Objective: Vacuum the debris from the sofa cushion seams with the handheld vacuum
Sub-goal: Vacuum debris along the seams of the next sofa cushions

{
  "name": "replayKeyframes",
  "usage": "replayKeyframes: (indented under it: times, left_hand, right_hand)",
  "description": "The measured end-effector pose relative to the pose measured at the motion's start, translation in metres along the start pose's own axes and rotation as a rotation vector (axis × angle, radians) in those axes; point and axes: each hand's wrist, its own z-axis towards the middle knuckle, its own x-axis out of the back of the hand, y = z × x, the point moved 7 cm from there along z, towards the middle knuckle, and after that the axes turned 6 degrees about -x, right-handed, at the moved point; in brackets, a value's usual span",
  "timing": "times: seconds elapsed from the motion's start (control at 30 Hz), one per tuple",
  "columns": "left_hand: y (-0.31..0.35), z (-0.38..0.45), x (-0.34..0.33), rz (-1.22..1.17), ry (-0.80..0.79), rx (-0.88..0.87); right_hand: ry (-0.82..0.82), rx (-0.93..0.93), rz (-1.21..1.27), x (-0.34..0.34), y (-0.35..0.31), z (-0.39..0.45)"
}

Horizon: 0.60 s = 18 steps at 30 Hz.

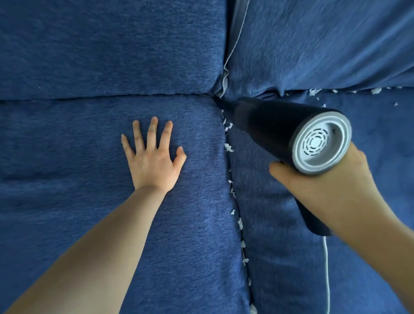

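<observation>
**A:** How do you expect the handheld vacuum [283, 129] to handle?

**B:** Stiff and hard-shelled, probably light enough for one hand, since your right hand [321, 182] carries it alone, fingers wrapped round the grip below the barrel. Hold it there; the smooth barrel looks slippery. The white cord [326, 270] trailing from the handle may drag, so mind it.

**A:** And where is it?

**B:** Over the right seat cushion [346, 222], its nozzle tip poked into the corner where the seams meet.

**A:** What does it look like?

**B:** A dark, tapering cylinder with a grey rear cap and ring-shaped vent slots.

**A:** The debris?

**B:** Small white scraps [229, 147], soft and feather-light I'd judge, strung along the seam between the seat cushions, more along the back seam on the right.

**A:** Your other hand?

**B:** Your left hand [151, 157] lies flat, fingers spread, pressing the left seat cushion [71, 162], grasping nothing. The blue fabric looks soft and yielding.
</observation>
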Motion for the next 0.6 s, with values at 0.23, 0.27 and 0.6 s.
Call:
replayKeyframes:
  times: [0.23,0.27,0.6]
  left_hand:
    - [-0.001,-0.001,0.001,-0.010,-0.039,-0.013]
    - [-0.001,-0.002,0.001,-0.010,-0.044,-0.017]
    - [-0.002,-0.011,0.001,-0.002,-0.076,-0.074]
  right_hand:
    - [-0.007,-0.100,0.049,0.006,-0.001,-0.001]
    - [0.002,-0.097,0.058,0.008,-0.004,-0.002]
    - [-0.255,-0.433,0.055,-0.023,0.098,0.057]
